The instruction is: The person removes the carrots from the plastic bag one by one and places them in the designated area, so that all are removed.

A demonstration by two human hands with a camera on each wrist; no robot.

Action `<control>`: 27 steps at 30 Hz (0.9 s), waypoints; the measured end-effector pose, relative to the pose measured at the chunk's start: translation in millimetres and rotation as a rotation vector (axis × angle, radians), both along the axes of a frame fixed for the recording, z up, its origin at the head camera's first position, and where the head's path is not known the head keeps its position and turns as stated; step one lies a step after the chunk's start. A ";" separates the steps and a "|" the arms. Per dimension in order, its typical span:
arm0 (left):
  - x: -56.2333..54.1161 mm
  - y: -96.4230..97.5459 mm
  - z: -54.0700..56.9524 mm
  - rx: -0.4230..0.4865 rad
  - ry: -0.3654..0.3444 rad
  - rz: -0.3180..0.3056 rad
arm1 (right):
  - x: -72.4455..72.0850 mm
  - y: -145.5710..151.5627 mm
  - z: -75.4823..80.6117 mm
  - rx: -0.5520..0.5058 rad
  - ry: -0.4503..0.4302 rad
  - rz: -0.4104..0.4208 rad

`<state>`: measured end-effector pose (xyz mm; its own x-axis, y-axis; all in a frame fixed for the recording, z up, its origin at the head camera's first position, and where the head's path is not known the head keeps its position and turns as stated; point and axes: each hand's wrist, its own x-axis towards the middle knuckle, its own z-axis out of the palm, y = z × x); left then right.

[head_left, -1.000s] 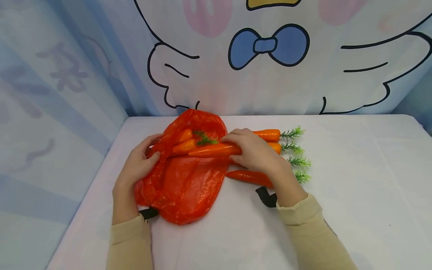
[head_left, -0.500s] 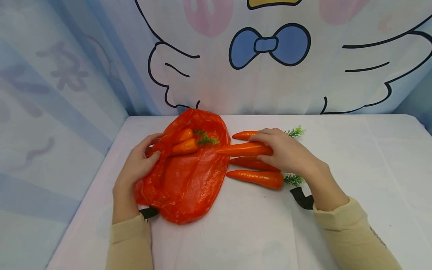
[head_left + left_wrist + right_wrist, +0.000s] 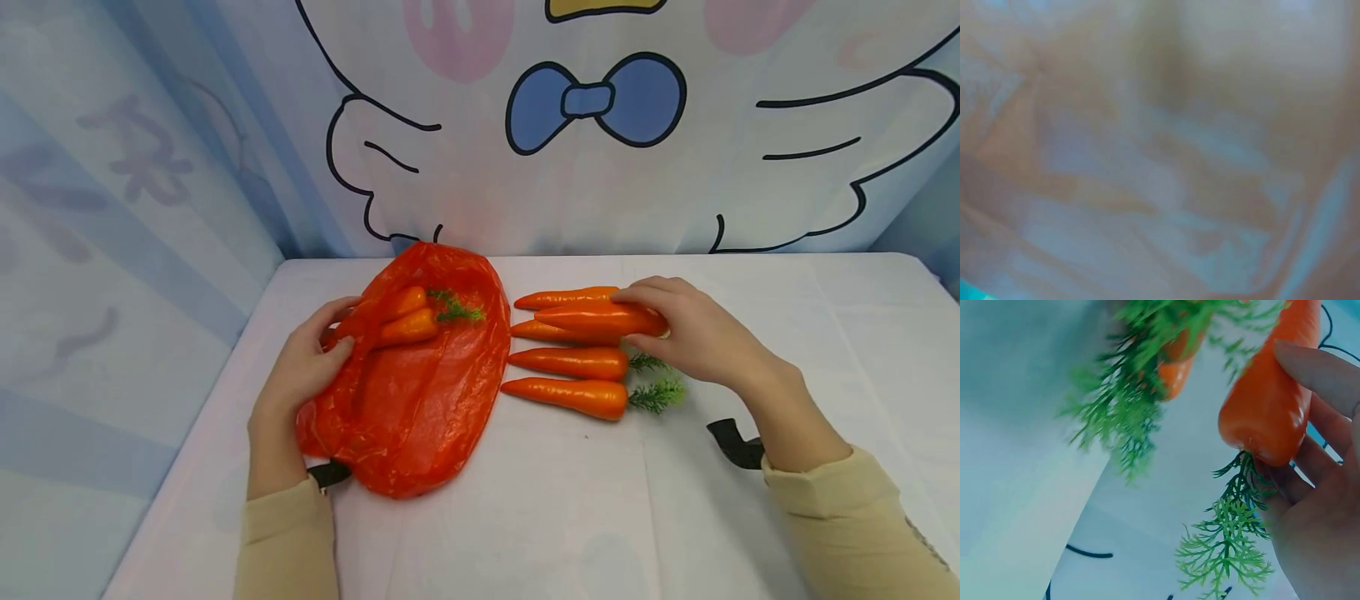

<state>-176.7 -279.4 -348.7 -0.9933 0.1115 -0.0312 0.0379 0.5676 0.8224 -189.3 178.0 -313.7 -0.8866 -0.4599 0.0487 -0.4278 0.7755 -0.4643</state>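
Observation:
A red plastic bag (image 3: 435, 417) lies with its mouth toward the right. Inside it show two orange carrots (image 3: 408, 328) and a green leafy top (image 3: 456, 307). My left hand (image 3: 303, 354) grips the bag's left side, thumb in front, fingers partly hidden by the plastic. Raised over the carrot row, my right hand (image 3: 697, 333) pinches a carrot (image 3: 592, 317) near its thick end. In the right wrist view that carrot (image 3: 1266, 412) sits between thumb and fingers, its leaves (image 3: 1229, 537) hanging loose. The left wrist view is only a reddish-grey blur.
Several carrots lie side by side right of the bag, tips toward it: a far one (image 3: 562, 297), a partly covered one (image 3: 547, 332), then one (image 3: 573, 362) and the nearest one (image 3: 570, 397). They rest on a white-covered table (image 3: 525, 533). A printed curtain (image 3: 600, 200) rises behind.
My right hand has moved rightward from over the bag's mouth, drawing the carrot away from the bag to above the row. The left hand and bag have stayed put.

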 end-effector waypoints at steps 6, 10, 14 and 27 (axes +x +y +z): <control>-0.1 0.4 0.4 -0.002 -0.008 0.005 | 0.3 19.8 -6.1 -0.024 0.085 -0.016; 0.4 0.2 0.2 -0.002 -0.010 0.002 | -1.2 31.9 -10.7 -0.025 0.126 -0.036; 1.4 -0.6 -0.6 -0.005 -0.007 0.001 | -4.5 43.1 -15.1 -0.028 0.154 -0.046; 1.3 0.1 0.2 -0.002 -0.008 0.002 | -10.6 76.1 -29.7 -0.010 0.160 -0.112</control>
<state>-175.4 -279.3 -348.5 -0.9932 0.1097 -0.0396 0.0301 0.5692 0.8217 -199.9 254.1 -343.4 -0.9129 -0.3573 0.1974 -0.4078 0.8182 -0.4052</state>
